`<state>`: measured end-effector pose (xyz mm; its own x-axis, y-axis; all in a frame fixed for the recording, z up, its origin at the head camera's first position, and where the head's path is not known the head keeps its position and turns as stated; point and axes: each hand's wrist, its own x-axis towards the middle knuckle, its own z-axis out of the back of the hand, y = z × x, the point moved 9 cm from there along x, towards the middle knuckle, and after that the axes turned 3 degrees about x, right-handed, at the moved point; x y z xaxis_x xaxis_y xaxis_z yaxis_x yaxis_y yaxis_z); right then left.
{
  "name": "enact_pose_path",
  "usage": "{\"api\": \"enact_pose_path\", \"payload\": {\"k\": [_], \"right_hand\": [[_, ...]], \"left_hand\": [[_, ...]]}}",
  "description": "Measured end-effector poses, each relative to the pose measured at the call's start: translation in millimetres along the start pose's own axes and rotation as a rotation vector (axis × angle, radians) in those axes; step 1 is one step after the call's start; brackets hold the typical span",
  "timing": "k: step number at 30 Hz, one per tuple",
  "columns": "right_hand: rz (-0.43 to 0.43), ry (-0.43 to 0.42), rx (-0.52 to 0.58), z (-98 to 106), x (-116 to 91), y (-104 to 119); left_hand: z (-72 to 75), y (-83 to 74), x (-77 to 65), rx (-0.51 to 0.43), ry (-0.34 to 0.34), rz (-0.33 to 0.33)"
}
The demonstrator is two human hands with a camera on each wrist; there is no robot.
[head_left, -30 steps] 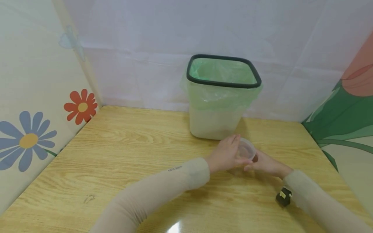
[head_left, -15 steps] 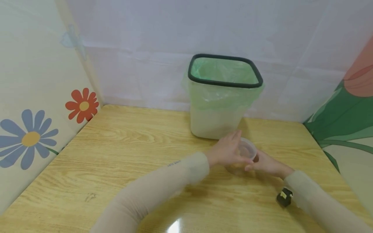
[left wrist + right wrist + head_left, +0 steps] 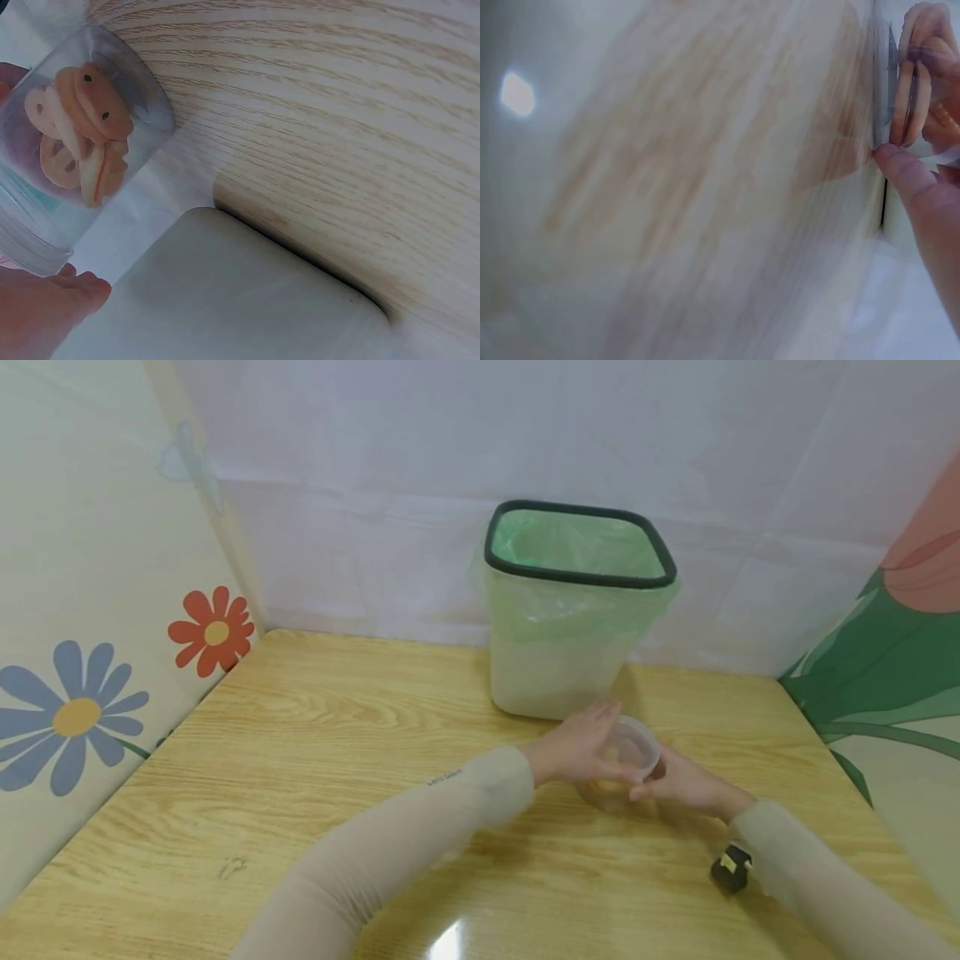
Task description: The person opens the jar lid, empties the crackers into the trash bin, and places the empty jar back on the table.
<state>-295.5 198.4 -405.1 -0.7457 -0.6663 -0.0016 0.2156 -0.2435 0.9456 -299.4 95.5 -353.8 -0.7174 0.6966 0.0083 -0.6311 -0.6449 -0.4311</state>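
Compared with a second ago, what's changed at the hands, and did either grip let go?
The left hand has shifted slightly away from the person at the mouth of the clear jar, so a little more of the jar's lower side shows. No new hold or release is visible. The right hand still holds the jar; the lined bin and small black object stayed put.

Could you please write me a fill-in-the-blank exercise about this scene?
The rim of the cream plastic bin is coloured ____.
Its translucent plastic liner is coloured ____.
The bare left hand and the ____ hand hold the clear cylindrical plastic jar.
Round tan cookies lie ____ the jar.

Missing words: black; green; right; inside.
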Motion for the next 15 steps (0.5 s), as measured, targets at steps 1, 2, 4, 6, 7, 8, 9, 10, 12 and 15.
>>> {"api": "enact_pose_path", "payload": {"k": [1, 2, 4, 6, 7, 8, 9, 10, 12, 15], "right_hand": [[-0.001, -0.001, 0.002, 0.0, 0.0, -0.3], [-0.001, -0.002, 0.002, -0.1, 0.0, -0.5], [0.002, -0.002, 0.007, -0.4, 0.1, -0.4], [0.007, 0.0, 0.008, -0.7, -0.1, 0.1], [0.008, 0.0, 0.007, -0.8, -0.1, 0.4], [0.01, 0.0, 0.006, -0.9, 0.0, 0.7], [0.01, 0.001, 0.006, -1.0, 0.1, 0.9], [0.01, 0.0, 0.005, -1.0, 0.0, 1.0], [0.011, -0.002, 0.004, -0.9, 0.0, 1.0], [0.011, -0.005, 0.0, -0.8, 0.0, 0.9]], "left_hand": [[0.1, -0.2, -0.2, -0.004, 0.001, 0.001], [0.0, 0.1, -0.2, -0.004, 0.0, 0.004], [-0.1, 0.7, -0.9, -0.012, -0.006, 0.012], [0.5, 0.5, -1.6, -0.015, -0.018, 0.016], [0.9, 0.2, -2.0, -0.012, -0.026, 0.018], [1.5, -0.2, -2.3, -0.005, -0.036, 0.018], [2.2, -0.8, -2.8, 0.003, -0.046, 0.019], [2.6, -1.3, -3.1, 0.01, -0.056, 0.021], [3.2, -2.3, -3.8, 0.019, -0.075, 0.028], [4.1, -4.1, -6.1, 0.014, -0.1, 0.048]]}}
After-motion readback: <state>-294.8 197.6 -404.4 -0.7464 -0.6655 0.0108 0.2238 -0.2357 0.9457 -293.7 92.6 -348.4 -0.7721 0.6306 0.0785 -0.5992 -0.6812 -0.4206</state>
